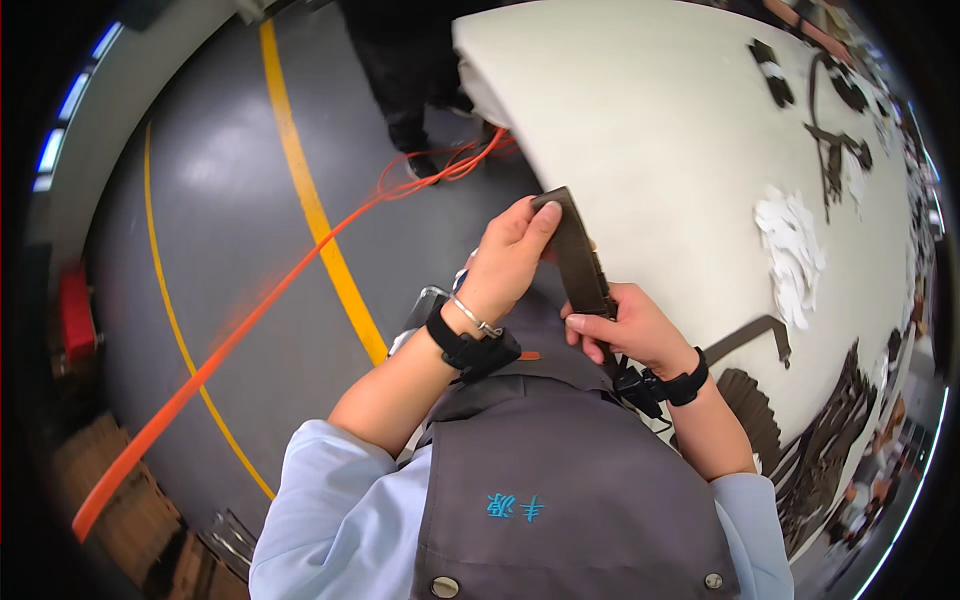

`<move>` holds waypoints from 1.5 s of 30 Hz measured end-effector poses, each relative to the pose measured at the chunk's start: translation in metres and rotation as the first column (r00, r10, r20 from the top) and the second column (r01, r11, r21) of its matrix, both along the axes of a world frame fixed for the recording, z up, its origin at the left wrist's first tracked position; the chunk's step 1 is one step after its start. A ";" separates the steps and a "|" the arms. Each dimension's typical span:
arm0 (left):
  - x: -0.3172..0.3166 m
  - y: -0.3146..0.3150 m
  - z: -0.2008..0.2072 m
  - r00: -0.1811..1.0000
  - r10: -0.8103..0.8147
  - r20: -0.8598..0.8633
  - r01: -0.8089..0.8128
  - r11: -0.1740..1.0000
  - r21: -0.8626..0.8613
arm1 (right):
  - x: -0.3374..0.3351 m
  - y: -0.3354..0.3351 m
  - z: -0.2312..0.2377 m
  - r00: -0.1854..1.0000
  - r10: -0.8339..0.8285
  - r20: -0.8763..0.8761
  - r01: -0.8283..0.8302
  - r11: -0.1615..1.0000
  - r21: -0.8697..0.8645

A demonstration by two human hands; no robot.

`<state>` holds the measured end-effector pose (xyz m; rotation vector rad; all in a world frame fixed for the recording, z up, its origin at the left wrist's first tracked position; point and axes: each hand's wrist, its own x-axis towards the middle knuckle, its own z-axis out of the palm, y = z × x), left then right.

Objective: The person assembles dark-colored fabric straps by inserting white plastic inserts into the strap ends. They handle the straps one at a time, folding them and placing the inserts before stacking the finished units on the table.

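Your left hand (503, 258) pinches the upper end of a dark brown strap (577, 250) between thumb and fingers while your right hand (632, 327), fingers curled, grips its lower part beside the white table (640, 120), where brown strips (825, 450) and a pile of white pieces (789, 247) lie to your right.

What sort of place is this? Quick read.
Probably a factory or workshop: yellow floor lines, a big white worktable bearing bunches of dark strips and a white heap, plus one dark held strip.
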<state>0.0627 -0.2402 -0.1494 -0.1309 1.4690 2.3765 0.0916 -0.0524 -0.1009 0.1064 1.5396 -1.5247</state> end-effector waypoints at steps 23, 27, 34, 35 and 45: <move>-0.059 0.222 0.203 0.464 -0.736 -0.494 0.825 0.562 -0.062 | 0.069 0.147 0.182 0.603 -0.554 -0.574 0.711 0.700 0.072; -0.058 0.228 0.178 0.374 -0.784 -0.496 0.891 0.452 -0.043 | 0.073 0.152 0.179 0.552 -0.566 -0.612 0.732 0.680 0.032; -0.037 0.239 0.166 0.561 -0.587 -0.584 0.670 0.736 -0.096 | 0.065 0.161 0.173 0.553 -0.576 -0.602 0.757 0.649 0.075; -0.043 0.235 0.156 0.544 -0.621 -0.564 0.646 0.739 -0.189 | 0.063 0.162 0.172 0.549 -0.586 -0.596 0.766 0.639 0.077; -0.042 0.225 0.151 0.629 -0.685 -0.367 0.672 0.717 -0.185 | 0.053 0.170 0.162 0.583 -0.560 -0.589 0.745 0.658 0.111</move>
